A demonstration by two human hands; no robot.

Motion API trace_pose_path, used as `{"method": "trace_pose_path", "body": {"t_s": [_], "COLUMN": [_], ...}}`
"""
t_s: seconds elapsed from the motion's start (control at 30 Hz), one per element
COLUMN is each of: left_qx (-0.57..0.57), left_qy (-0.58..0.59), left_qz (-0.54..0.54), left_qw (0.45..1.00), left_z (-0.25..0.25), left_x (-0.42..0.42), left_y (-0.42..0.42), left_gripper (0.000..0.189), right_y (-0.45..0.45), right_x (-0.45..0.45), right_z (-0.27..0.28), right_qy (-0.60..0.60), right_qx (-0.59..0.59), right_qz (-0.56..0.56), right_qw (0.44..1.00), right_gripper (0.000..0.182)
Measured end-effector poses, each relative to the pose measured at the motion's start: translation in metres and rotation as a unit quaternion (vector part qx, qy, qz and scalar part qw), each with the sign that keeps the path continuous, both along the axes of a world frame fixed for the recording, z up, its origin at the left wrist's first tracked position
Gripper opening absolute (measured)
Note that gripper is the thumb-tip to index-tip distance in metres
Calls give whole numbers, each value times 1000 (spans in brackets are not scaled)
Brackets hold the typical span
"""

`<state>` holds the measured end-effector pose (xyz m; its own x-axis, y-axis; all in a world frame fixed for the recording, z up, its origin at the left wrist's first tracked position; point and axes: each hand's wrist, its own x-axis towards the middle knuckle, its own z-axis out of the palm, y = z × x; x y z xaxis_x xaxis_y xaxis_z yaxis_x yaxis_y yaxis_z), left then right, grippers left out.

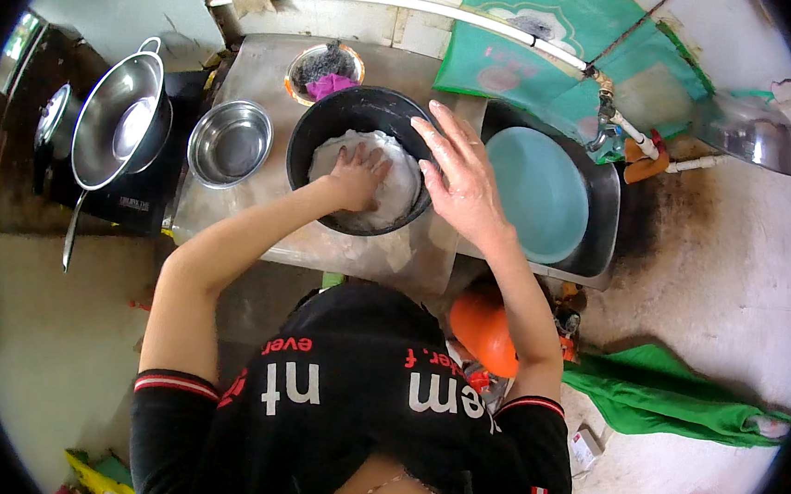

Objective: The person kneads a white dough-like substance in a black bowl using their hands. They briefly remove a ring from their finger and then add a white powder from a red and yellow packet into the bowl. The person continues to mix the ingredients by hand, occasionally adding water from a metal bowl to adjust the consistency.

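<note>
A deep black pot (302,170) stands on the metal counter before me, with a pale, dough-like mass (401,178) spread inside it. My left hand (359,178) reaches into the pot and rests palm down on this mass, fingers spread. At the pot's right rim is my right hand (460,175), raised, with its fingers apart and nothing held. White residue clings to its skin. Whether it touches the rim is hard to tell. Left of the pot sits a stainless steel bowl (229,143) that seems to contain clear liquid.
A light blue basin (535,195) sits in the metal sink (603,221) at right, below a tap (604,134). Behind the pot is a small bowl (290,85) with a scouring pad and purple cloth. A steel wok (110,113) rests on the black cooktop (127,205), its handle jutting out.
</note>
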<state>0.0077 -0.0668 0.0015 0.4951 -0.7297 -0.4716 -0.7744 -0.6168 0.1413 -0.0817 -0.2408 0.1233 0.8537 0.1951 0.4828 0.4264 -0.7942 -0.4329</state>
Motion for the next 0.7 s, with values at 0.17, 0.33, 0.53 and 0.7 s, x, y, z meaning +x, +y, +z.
{"method": "trace_pose_path", "body": {"t_s": [0.17,0.33,0.53,0.7], "left_qx": [-166,-504,-631,-633], "left_qy": [-18,-127,8,3], "left_qz": [68,283,472,492], "left_qw": [984,806,616,598], "left_z": [48,50,7,2], "left_x": [14,-28,-42,-40], "left_y": [49,86,71,62], "left_gripper": [32,37,62,55], "right_y": [-9,2,39,36], "right_x": [19,68,90,101], "right_z": [-21,-72,-119,-124], "right_qy": [132,354,447,413], "right_qx": [145,-33,-332,-290], "right_qz": [43,67,18,46], "right_qw": [980,932,830,862], "right_gripper": [32,51,115,86]}}
